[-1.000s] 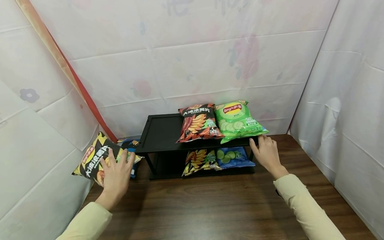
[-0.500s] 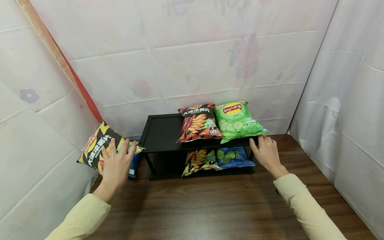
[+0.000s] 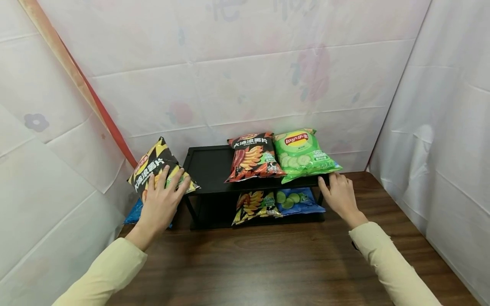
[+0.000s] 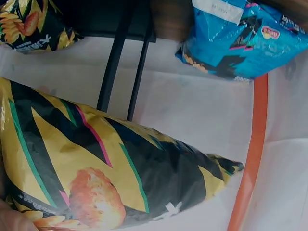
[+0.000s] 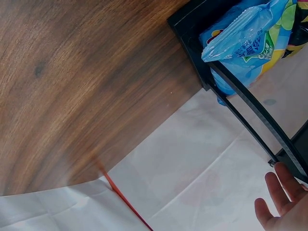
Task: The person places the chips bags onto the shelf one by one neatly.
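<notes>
My left hand [image 3: 158,210] holds a black and yellow chip bag [image 3: 153,165] up off the table, fingers spread over its front. The thumb is hidden. The bag's lower corner overlaps the left end of a black two-tier shelf [image 3: 206,163]; contact cannot be told. In the left wrist view the bag [image 4: 91,154] fills the lower part. At the shelf's right front corner rests my right hand [image 3: 340,197], touching the upper board. Its fingers look relaxed in the right wrist view. Beside it on the top tier lie a green chip bag [image 3: 302,155] and a red-black chip bag [image 3: 254,155].
On the lower tier are another black-yellow chip bag [image 3: 254,206] and a blue lime-print chip bag [image 3: 296,199]. A blue chip bag [image 4: 236,43] lies left of the shelf, partly behind my left hand in the head view. White cloth [image 3: 245,76] hangs around the wooden table [image 3: 260,263].
My left hand has raised the black and yellow chip bag and carried it right, toward the shelf's left end. More of the blue bag's left side shows. My right hand stays in place.
</notes>
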`<control>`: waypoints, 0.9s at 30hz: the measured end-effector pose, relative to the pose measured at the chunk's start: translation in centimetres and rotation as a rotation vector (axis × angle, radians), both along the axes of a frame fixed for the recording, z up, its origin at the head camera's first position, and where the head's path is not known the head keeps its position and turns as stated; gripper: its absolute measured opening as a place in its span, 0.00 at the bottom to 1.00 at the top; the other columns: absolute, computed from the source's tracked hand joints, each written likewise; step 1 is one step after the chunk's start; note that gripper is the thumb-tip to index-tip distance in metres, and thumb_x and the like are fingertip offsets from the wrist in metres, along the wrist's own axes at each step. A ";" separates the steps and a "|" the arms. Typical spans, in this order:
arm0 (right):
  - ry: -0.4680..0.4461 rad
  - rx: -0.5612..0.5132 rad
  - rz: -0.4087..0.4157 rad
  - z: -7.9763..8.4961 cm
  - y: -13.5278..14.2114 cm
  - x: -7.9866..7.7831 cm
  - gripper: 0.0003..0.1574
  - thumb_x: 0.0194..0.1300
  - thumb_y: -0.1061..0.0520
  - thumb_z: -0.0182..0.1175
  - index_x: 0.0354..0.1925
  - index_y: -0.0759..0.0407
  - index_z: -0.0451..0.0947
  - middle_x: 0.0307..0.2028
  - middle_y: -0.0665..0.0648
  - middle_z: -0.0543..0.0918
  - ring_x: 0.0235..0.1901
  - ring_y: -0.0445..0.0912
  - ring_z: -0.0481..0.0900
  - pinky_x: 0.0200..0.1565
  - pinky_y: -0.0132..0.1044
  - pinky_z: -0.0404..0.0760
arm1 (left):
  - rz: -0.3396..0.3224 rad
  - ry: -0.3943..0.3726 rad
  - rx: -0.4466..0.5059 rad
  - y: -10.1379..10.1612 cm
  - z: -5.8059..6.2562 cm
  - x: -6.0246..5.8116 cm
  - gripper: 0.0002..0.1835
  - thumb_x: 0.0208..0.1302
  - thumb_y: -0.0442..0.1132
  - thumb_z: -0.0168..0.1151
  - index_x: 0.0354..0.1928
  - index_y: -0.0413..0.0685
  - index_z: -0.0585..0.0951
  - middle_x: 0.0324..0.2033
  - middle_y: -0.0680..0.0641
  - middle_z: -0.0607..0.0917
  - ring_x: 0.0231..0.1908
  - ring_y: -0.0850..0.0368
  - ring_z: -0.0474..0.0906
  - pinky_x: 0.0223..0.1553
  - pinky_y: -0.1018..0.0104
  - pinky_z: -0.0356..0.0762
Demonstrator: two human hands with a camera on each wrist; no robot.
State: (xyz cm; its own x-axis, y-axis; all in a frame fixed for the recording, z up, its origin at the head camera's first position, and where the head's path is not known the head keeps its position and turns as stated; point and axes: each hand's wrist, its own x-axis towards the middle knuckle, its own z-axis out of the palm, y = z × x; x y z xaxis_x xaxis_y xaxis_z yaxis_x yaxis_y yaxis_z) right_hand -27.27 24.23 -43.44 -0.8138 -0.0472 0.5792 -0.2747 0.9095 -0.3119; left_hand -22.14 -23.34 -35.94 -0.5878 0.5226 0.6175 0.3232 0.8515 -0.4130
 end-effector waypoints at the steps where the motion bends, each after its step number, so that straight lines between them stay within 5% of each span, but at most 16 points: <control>1: -0.003 -0.001 0.000 0.0 0.0 0.0 0.34 0.69 0.43 0.41 0.54 0.73 0.68 0.39 0.70 0.76 0.41 0.65 0.72 0.46 0.62 0.66 | -0.013 0.003 -0.004 0.0 0.1 0.0 0.35 0.40 0.25 0.69 0.55 0.48 0.71 0.58 0.40 0.70 0.61 0.34 0.62 0.51 0.32 0.64; 14: -0.012 -0.003 -0.005 0.1 -0.1 0.1 0.35 0.69 0.42 0.41 0.57 0.72 0.66 0.43 0.71 0.76 0.43 0.66 0.72 0.46 0.62 0.66 | -0.133 0.046 -0.071 0.8 1.5 -0.5 0.30 0.48 0.25 0.64 0.56 0.52 0.72 0.58 0.40 0.71 0.56 0.39 0.67 0.50 0.42 0.69; 27: -0.005 -0.004 -0.011 0.0 -0.1 -0.1 0.34 0.69 0.42 0.41 0.54 0.72 0.68 0.40 0.70 0.76 0.42 0.65 0.72 0.45 0.61 0.67 | -0.182 0.027 -0.252 1.8 2.0 -1.0 0.40 0.46 0.27 0.68 0.62 0.60 0.68 0.60 0.43 0.70 0.56 0.42 0.68 0.47 0.47 0.73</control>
State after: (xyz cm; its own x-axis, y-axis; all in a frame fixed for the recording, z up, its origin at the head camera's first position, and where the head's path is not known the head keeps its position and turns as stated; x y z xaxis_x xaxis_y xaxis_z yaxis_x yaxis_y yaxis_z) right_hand -27.34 24.17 -43.42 -0.8169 -0.0361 0.5757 -0.2635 0.9112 -0.3167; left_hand -23.13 -21.56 -33.98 -0.4559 0.7563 0.4692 0.4465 0.6504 -0.6145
